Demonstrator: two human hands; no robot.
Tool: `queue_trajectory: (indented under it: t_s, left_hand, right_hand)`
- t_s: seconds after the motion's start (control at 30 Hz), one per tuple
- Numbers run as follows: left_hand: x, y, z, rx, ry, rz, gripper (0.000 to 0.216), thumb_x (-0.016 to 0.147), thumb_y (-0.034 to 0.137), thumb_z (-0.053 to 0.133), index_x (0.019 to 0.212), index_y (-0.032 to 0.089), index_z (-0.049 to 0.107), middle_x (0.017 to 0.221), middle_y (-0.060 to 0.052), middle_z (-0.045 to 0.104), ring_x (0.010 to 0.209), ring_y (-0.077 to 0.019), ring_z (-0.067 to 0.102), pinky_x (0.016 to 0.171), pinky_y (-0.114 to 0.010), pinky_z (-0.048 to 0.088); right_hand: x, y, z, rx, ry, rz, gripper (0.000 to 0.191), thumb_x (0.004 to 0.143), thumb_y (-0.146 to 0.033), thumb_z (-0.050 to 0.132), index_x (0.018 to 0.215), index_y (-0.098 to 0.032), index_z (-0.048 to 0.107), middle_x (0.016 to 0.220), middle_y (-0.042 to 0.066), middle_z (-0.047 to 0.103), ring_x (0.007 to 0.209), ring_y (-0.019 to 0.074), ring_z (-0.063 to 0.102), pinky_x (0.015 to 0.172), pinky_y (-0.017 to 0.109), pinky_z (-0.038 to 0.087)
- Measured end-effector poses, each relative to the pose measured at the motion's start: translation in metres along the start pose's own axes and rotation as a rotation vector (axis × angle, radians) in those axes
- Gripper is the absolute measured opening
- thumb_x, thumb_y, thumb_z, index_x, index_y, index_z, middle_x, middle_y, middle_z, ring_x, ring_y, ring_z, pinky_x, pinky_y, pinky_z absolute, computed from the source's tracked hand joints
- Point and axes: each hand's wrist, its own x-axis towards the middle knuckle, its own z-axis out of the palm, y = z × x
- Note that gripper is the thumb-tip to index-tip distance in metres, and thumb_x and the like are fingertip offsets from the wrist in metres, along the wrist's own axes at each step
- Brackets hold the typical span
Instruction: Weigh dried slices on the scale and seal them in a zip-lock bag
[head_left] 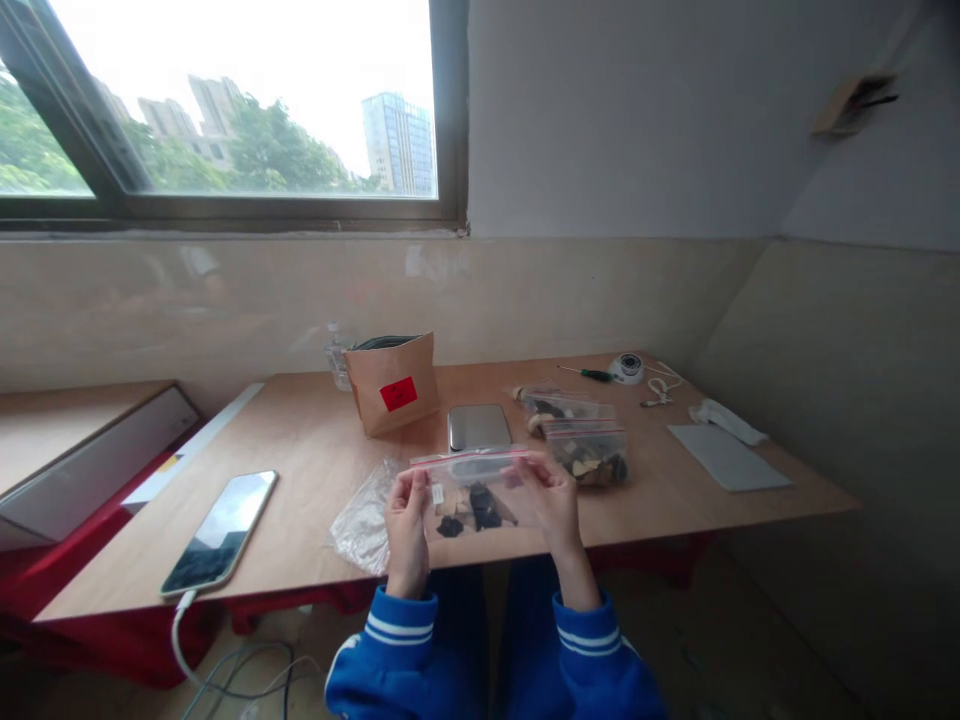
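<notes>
Between my two hands a clear zip bag with a red seal line along its top is held up near the table's front edge. Dark, crinkled dried pieces and a small pale label show inside it. My left hand pinches the bag's left edge. On the other side, my right hand has its fingers closed on the upper right corner. Just behind the bag lies a flat silver scale. Two or so filled zip bags rest to the right, with brownish dried pieces in the nearer one.
A brown paper pouch with a red label stands at the back, beside a clear bottle. Crumpled clear plastic lies left of my hands. A cabled phone is farther left. Rightward are a screwdriver, a white dome camera and white sheet.
</notes>
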Motion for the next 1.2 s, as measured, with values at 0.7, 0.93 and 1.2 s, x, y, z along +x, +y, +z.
queue_trajectory:
  t_s: [0.7,0.93,1.2]
  left_hand:
    - [0.016,0.009,0.000,0.290,-0.176,-0.020,0.029,0.076,0.042,0.064,0.089,0.016,0.065,0.083,-0.003,0.065,0.074,-0.0146,0.059,0.058,-0.021,0.047]
    - [0.015,0.010,-0.006,0.328,-0.185,0.073,0.023,0.076,0.039,0.065,0.084,0.017,0.065,0.082,-0.002,0.065,0.078,-0.0160,0.062,0.070,-0.024,0.048]
    - [0.016,0.000,-0.005,0.375,-0.293,-0.008,0.028,0.080,0.042,0.059,0.089,0.017,0.064,0.084,-0.004,0.066,0.076,-0.0165,0.062,0.067,-0.025,0.047]
  right_hand:
    - [0.013,-0.002,-0.027,-0.096,0.058,-0.097,0.018,0.077,-0.037,0.066,0.079,-0.019,0.062,0.068,-0.001,0.066,0.058,0.0118,0.059,0.061,0.026,0.050]
    - [0.012,0.008,-0.026,-0.123,0.107,-0.098,0.021,0.076,-0.038,0.066,0.077,-0.018,0.060,0.066,0.000,0.064,0.060,0.0127,0.058,0.063,0.026,0.049]
    - [0.009,0.015,-0.036,-0.196,0.016,-0.012,0.030,0.073,-0.046,0.067,0.082,-0.018,0.063,0.071,0.003,0.066,0.063,0.0161,0.060,0.061,0.028,0.050]
